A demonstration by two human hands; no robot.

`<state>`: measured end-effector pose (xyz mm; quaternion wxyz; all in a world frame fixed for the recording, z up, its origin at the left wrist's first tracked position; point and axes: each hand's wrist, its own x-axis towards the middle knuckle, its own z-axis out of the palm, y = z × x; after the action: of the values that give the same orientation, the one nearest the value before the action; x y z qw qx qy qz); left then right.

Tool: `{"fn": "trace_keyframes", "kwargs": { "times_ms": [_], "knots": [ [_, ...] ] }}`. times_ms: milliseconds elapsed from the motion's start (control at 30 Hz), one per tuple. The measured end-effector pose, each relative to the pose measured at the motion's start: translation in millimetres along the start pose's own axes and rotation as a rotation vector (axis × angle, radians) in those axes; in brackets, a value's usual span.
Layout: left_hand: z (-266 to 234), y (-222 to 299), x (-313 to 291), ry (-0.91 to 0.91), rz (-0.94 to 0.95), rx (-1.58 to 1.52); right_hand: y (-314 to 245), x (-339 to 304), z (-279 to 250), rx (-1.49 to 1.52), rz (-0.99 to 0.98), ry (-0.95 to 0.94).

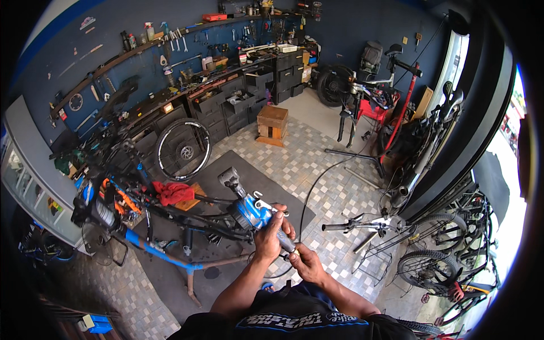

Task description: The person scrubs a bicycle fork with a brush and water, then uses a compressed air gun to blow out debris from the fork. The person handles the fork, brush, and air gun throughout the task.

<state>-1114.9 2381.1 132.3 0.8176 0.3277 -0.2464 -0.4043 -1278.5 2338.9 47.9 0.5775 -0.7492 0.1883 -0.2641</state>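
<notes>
My left hand (268,239) is wrapped round the grey handle of a blue and grey air tool (256,212). The tool has a blue rounded body, a grey cup-shaped end pointing up and away, and a silver lever on its side. At the handle's lower end, my right hand (306,264) pinches the hose fitting (293,253); my fingers partly cover it. A black hose (304,214) curves across the tiled floor and comes back round near my hands. Left of the tool stands a bike frame (148,245) with blue parts, and a red rag (172,193) lies beyond it.
A dark mat (226,161) covers part of the tiled floor. Ahead are a wooden stool (272,123), a leaning wheel (183,150) and a workbench with drawers (238,102). A red repair stand (400,116) is at the far right, with several parked bikes (453,255) nearer.
</notes>
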Motion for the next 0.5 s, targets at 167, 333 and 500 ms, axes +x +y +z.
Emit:
{"fn": "trace_keyframes", "kwargs": {
  "times_ms": [167, 333, 500],
  "knots": [
    [15.2, -15.2, 96.3, 0.018, -0.002, -0.009, 20.6, 84.0, -49.9, 0.358, 0.081, -0.129],
    [23.8, -68.4, 200.0, 0.159, 0.023, -0.111, 56.2, 175.8, -118.1, 0.297, 0.116, -0.131],
    [56.8, -109.9, 322.4, 0.240, 0.007, -0.079, 72.1, 273.0, -202.1, 0.052, 0.135, -0.084]
  ]
}}
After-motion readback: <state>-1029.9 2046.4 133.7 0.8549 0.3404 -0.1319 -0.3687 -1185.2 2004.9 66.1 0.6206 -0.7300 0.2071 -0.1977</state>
